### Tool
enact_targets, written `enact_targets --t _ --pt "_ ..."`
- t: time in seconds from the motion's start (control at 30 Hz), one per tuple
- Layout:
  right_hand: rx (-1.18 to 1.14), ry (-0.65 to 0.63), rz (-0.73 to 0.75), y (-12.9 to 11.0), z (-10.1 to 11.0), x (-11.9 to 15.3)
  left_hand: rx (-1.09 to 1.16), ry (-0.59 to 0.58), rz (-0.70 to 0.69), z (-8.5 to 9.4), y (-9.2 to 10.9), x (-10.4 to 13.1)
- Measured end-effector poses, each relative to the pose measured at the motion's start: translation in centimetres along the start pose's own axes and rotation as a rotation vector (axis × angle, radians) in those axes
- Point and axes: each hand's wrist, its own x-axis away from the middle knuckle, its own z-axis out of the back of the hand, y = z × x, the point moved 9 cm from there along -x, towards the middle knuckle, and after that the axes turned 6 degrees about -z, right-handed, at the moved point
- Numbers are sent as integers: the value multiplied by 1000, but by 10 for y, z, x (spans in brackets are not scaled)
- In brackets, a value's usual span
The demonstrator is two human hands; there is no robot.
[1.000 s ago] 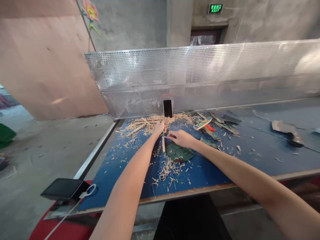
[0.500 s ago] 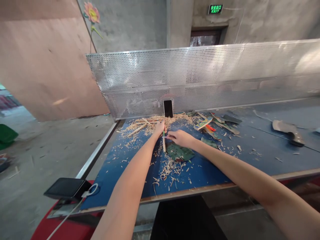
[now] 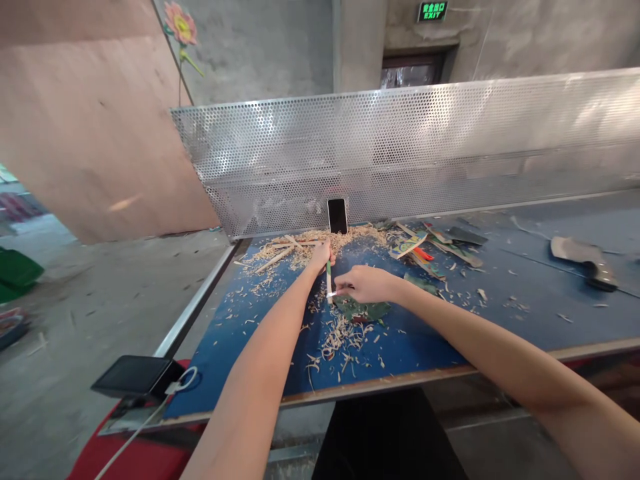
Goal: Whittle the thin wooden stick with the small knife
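My left hand [image 3: 323,256] is closed round the far end of a thin, pale wooden strip [image 3: 329,277] that has a green part near the fingers. The strip points toward me above the blue table [image 3: 410,343]. My right hand [image 3: 367,284] pinches a small cutting tool [image 3: 333,294], whose light blade lies across the strip near its close end. The tool's handle is mostly hidden by the fingers. Under the right hand is a dark green piece [image 3: 363,310], with curled wood shavings [image 3: 343,339] just in front of it.
A phone [image 3: 337,216] leans on a perforated metal panel [image 3: 300,160]. Wooden strips [image 3: 276,260] lie among shavings at the back left, coloured pieces [image 3: 409,245] to the right. A curved metal piece [image 3: 575,252] is far right, a black device [image 3: 133,377] at the left corner.
My right hand has moved toward me with the tool, from the middle of the strip to its close end. My left hand stays in place, and the camera view has shifted slightly.
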Motion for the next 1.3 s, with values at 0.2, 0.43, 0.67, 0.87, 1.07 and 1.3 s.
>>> enact_targets --t 0.2,0.43,0.67,0.87,1.07,1.3 --pt "105 197 -80 22 5 -5 -30 0 -4 0 4 6" --pt "46 214 -131 31 -2 -11 -50 22 27 1 3 5" --pt "-117 151 -132 27 3 -15 -64 3 42 -1 1 6" --pt "-255 -67 -96 16 -6 -14 -127 14 57 -3 -1 8" --pt "-257 -5 -7 -5 -5 -1 58 34 59 3 5 8" --pt "-180 119 -102 23 -1 -8 54 17 67 3 3 4"
